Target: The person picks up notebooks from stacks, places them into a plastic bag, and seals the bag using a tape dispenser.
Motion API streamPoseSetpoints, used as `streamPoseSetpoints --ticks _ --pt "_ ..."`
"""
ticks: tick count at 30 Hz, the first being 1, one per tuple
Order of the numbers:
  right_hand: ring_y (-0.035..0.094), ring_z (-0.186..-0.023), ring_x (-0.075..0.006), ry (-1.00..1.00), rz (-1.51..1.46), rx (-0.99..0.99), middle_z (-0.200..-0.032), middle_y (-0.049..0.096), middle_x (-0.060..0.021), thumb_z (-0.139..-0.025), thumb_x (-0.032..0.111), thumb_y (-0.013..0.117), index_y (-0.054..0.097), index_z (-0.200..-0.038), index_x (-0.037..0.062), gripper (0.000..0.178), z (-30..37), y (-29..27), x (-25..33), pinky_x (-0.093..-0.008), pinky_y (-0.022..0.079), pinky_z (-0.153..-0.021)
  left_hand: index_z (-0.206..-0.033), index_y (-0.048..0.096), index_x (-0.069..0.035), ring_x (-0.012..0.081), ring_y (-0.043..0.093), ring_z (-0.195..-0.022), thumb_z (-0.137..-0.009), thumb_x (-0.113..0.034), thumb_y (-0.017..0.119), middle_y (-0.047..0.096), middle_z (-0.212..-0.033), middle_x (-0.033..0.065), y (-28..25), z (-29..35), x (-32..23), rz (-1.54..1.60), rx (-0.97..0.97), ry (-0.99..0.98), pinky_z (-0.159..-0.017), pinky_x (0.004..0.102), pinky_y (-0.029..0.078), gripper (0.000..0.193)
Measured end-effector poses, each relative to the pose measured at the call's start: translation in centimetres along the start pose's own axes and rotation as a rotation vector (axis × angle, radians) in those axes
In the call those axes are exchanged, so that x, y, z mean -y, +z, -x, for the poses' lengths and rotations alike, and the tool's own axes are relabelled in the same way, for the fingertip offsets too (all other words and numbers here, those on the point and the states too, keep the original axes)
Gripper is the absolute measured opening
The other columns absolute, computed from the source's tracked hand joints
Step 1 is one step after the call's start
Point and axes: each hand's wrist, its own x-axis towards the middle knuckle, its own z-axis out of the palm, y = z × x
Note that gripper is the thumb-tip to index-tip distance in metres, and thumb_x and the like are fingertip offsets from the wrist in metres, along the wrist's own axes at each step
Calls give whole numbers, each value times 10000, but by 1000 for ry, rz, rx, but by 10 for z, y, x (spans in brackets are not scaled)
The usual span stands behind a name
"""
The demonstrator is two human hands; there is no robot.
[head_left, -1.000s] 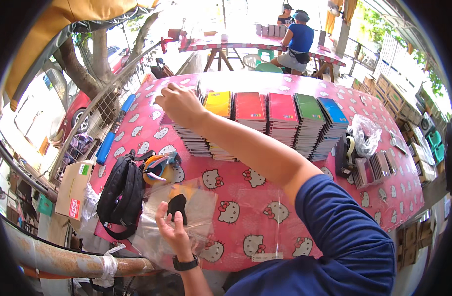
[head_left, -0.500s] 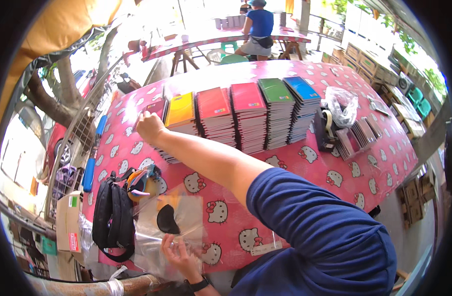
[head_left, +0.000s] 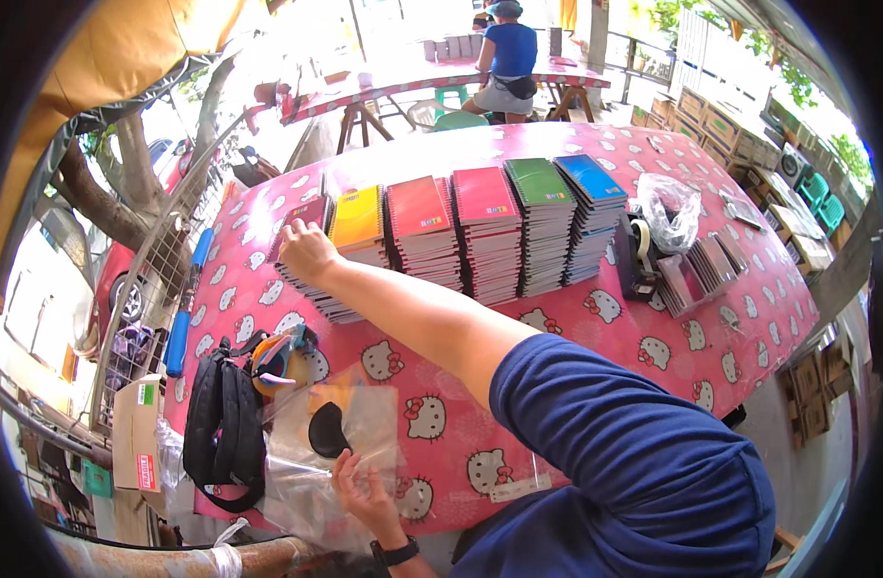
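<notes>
My right hand (head_left: pixel 309 252) reaches across to the leftmost stack, its bent fingers gripping the top dark maroon notebook (head_left: pixel 301 214). Beside it stand stacks of spiral notebooks: a yellow one (head_left: pixel 356 217), a red-orange one (head_left: pixel 417 207), a pink one (head_left: pixel 483 196), a green one (head_left: pixel 539 183) and a blue one (head_left: pixel 591 177). Low in the view my left hand (head_left: pixel 363 489), a dark watch on its wrist, hovers palm up with fingers loosely apart and nothing in them. It is near a clear plastic sheet or bag (head_left: pixel 297 472) and a flat black half-moon piece (head_left: pixel 328 431).
A black backpack (head_left: pixel 225 424) lies at the left edge of the pink table (head_left: pixel 432 356). To the right are a tape dispenser (head_left: pixel 638 260), a crumpled plastic bag (head_left: pixel 669 212) and small packs (head_left: pixel 697 275). Another person (head_left: pixel 509 63) sits at a far table.
My right hand has shifted slightly right and toward me over the maroon stack. My left hand has moved a little to the right, its fingers still loosely spread.
</notes>
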Motion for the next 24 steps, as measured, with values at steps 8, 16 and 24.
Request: streamPoseSetpoints --ticks 8,16,24 --pt "543 -920 -257 -27 69 65 -965 603 -118 -787 159 534 664 -894 36 209 -2 -1 2 -353 450 -717 -1002 594 -29 221 493 -1046 -759 -93 634 530 -1152 102 -1 10 1 -96 25 -3 -817 325 406 254" --pt "618 -860 -225 -15 -4 68 -878 647 -90 -765 126 558 655 -837 62 136 -7 -9 -3 -319 522 -689 -1012 582 -31 225 503 -1042 -772 -83 622 523 -1164 103 3 10 -14 16 46 3 -827 326 407 249" --pt "624 -876 -215 48 -50 145 -886 653 -93 -761 117 561 660 -861 67 150 -4 -22 -9 -321 517 -705 -1055 558 -26 221 488 -1069 -771 -84 623 509 -1183 114 3 15 -17 53 80 -3 -852 332 400 297"
